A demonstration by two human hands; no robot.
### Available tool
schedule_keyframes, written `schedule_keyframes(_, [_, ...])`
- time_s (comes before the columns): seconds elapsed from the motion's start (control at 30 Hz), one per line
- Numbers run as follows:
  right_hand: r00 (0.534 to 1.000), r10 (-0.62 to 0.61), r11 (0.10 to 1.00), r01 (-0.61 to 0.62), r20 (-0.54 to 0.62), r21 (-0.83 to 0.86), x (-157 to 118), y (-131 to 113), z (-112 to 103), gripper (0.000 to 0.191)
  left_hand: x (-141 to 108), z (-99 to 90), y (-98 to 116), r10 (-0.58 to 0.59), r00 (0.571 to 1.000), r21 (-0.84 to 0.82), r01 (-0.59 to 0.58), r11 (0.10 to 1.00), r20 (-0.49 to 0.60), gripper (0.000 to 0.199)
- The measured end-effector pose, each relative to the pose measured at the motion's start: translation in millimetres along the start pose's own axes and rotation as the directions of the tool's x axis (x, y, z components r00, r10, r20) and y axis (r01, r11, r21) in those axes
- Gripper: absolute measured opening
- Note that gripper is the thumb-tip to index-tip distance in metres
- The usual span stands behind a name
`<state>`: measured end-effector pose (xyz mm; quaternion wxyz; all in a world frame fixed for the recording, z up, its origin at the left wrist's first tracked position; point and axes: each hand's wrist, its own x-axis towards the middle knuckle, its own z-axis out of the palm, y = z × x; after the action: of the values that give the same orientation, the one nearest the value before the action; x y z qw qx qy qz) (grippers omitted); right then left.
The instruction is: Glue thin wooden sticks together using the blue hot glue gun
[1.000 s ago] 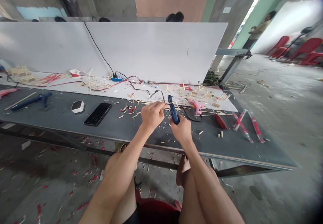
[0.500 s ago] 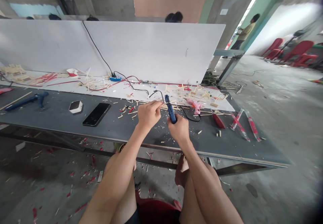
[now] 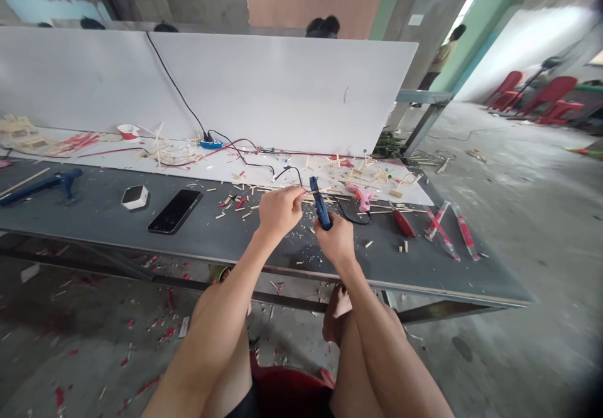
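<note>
My left hand (image 3: 281,211) is closed, thumb and forefinger pinching a thin wooden stick (image 3: 309,192) above the grey table. The stick's far end meets the upper part of a blue utility knife (image 3: 320,203), whose blade I cannot make out. Wrapped round the lower end of that knife is my right hand (image 3: 335,237). Small wood bits and short stick pieces lie scattered on the table below and around both hands.
A black phone (image 3: 176,211), a small white box (image 3: 135,197) and a blue tool (image 3: 44,187) lie to the left. On the right are a pink glue gun (image 3: 360,196), a red-handled tool (image 3: 403,223) and clear-and-red packets (image 3: 465,233). A white panel (image 3: 226,85) stands behind.
The camera view has shifted slightly, so the table's things sit a little further left. Both hands keep their holds, with the stick still against the knife.
</note>
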<state>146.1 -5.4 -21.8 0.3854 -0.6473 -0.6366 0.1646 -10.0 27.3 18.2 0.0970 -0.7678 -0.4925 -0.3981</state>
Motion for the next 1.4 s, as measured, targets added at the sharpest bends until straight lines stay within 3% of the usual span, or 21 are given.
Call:
schedule_keyframes(0.2, [1.0,0.023,0.999,-0.023,-0.004,-0.035,1,-6,3,0.019,2,-5.1,-2,-0.037,0.999,-0.031,0.036,0.999,-0.006,0.025])
schedule_keyframes(0.43, [0.991,0.072,0.996,-0.077,0.109,0.042,-2,-9,3,0.018,-12,-2.7,-15,0.121,0.99,-0.017,-0.123,0.992,-0.067,0.021])
schedule_keyframes(0.67, [0.989,0.09,0.989,-0.103,0.114,0.11,-4,-3,7,0.022,-10,5.1,-11,0.101,0.992,0.077,-0.095,0.992,-0.07,0.021])
schedule_keyframes(0.97, [0.993,0.066,0.991,-0.077,0.102,0.113,-7,-4,2,0.022,-12,5.6,-5,0.072,0.996,0.081,-0.069,0.994,-0.043,0.024])
schedule_keyframes(1.4, [0.998,0.04,0.999,-0.04,0.053,-0.011,-3,-14,4,0.017,-6,-5.7,-8,0.002,0.998,0.005,-0.001,1.0,-0.058,0.024])
